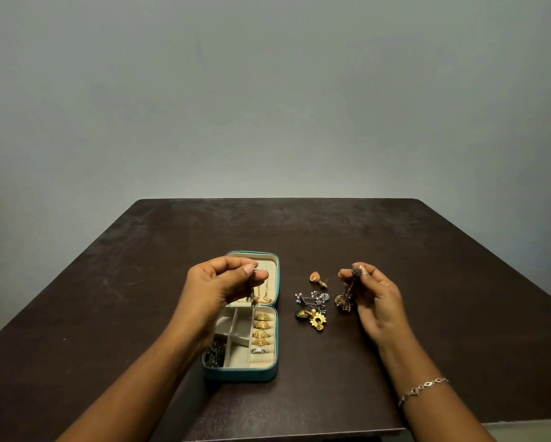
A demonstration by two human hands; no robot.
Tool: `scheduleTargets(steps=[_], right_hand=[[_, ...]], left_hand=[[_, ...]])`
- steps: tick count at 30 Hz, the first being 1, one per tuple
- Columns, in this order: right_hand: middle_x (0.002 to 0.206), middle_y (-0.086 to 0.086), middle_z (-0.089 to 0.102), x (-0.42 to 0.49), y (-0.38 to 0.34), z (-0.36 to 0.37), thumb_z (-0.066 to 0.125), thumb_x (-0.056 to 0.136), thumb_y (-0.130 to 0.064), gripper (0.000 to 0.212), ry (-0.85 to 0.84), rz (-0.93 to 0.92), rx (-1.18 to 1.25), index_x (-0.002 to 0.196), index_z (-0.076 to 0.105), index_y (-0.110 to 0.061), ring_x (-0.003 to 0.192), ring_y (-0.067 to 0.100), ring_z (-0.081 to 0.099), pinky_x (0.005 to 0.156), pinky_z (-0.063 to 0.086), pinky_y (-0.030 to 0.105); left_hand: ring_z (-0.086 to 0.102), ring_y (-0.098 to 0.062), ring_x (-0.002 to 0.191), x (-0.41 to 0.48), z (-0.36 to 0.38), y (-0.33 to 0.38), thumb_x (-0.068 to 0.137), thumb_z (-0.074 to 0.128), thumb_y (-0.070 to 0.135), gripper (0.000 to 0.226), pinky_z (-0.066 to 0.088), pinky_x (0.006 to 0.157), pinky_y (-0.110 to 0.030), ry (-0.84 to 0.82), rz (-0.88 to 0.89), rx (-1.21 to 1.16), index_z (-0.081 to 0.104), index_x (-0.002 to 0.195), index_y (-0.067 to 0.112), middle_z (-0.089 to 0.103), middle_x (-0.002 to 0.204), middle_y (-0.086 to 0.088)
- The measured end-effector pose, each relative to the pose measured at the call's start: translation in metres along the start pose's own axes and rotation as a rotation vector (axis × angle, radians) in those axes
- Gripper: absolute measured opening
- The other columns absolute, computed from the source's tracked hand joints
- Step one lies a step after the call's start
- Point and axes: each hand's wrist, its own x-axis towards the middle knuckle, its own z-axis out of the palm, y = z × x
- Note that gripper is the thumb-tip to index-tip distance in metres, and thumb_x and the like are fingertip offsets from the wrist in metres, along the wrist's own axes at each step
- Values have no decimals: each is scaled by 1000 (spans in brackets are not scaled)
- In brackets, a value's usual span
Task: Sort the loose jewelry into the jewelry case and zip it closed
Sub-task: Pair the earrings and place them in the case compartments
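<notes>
— Left hand?
— Raised over the open jewelry case, thumb and fingertips pinching a pale drop earring, dangling above the hinge.
— Right hand?
— Lifted at the right, pinching the stud end of a dark drop earring; bell end hanging low, near the tabletop. Silver bracelet at the wrist.
— Inside the case?
— Gold rings slotted in the right-hand column, dark beads in the near left compartment, a gold chain in the far half.
— Loose on the tabletop?
— Between case and right hand: a gold earring farthest, a silver pearl piece in the middle, a green-and-gold piece nearest.
</notes>
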Motion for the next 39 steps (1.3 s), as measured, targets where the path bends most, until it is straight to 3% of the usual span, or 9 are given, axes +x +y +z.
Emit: scheduleTargets(steps=[4, 8, 16, 21, 23, 26, 30, 35, 39], right_hand=[[59, 4, 70, -2, 0, -1, 34, 89, 2, 24, -10, 27, 66, 80, 54, -8, 61, 11, 68, 71, 42, 26], [54, 5, 66, -4, 0, 2, 38, 89, -2, 22, -36, 21, -14, 76, 55, -8, 60, 15, 66, 63, 44, 30], [47, -5, 54, -9, 5, 3, 46, 90, -6, 29, 9, -85, -225, 61, 48, -6, 54, 11, 58, 56, 45, 24], [63, -5, 63, -13, 9, 4, 59, 85, -2, 19, -84, -323, -676, 66, 62, -7, 65, 9, 57, 62, 44, 23], [75, -4, 66, -11, 8, 4, 63, 82, -5, 17, -129, -346, -862, 70, 66, -16, 75, 13, 59, 67, 45, 28], [87, -6, 64, -5, 5, 10, 65, 80, -6, 19, -245, -378, -1175, 76, 69, -24, 93, 14, 53, 79, 41, 22], [103, -6, 57, -1, 5, 25, 60, 84, -8, 25, -439, -416, -1540, 95, 69, -28, 111, 14, 42, 86, 29, 28], [116, -7, 52, 5, 4, 38, 49, 87, -3, 42, -607, -469, -1790, 111, 62, -34, 118, 14, 34, 84, 23, 27], [106, -4, 58, 12, 5, 37, 56, 88, -16, 19, -624, -427, -1814, 100, 66, -26, 110, 15, 42, 87, 30, 31]], left_hand=[[71, -22, 79, 0, 0, 1, 84, 57, 5, 10, 55, 76, -34, -5, -15, -11, 66, 89, 3, 74, 82, -14], [71, -19, 75, 1, 0, 3, 84, 58, 7, 9, 53, 76, -34, -3, -45, -33, 66, 86, 6, 74, 81, -11], [72, -20, 76, 1, -1, 5, 84, 58, 8, 7, 44, 95, -51, 9, -74, -73, 64, 86, 5, 74, 80, -10], [71, -20, 76, 3, -2, 7, 85, 57, 7, 7, 45, 93, -50, 18, -63, -84, 65, 87, 6, 74, 79, -10], [71, -19, 75, 4, -3, 7, 85, 57, 6, 8, 49, 88, -46, 14, -60, -86, 64, 87, 6, 74, 79, -10], [71, -19, 73, 6, -6, 8, 85, 57, 5, 8, 56, 71, -34, 11, -63, -114, 64, 87, 5, 74, 77, -10], [71, -18, 71, 5, -6, 9, 85, 57, 5, 8, 57, 66, -31, 13, -61, -118, 64, 87, 4, 74, 76, -10], [71, -18, 73, 5, -6, 10, 83, 58, 6, 7, 55, 72, -34, 14, -52, -113, 64, 86, 6, 74, 77, -10], [71, -17, 70, 4, -7, 12, 85, 58, 5, 7, 57, 66, -30, 7, -53, -128, 64, 87, 5, 74, 75, -9]])
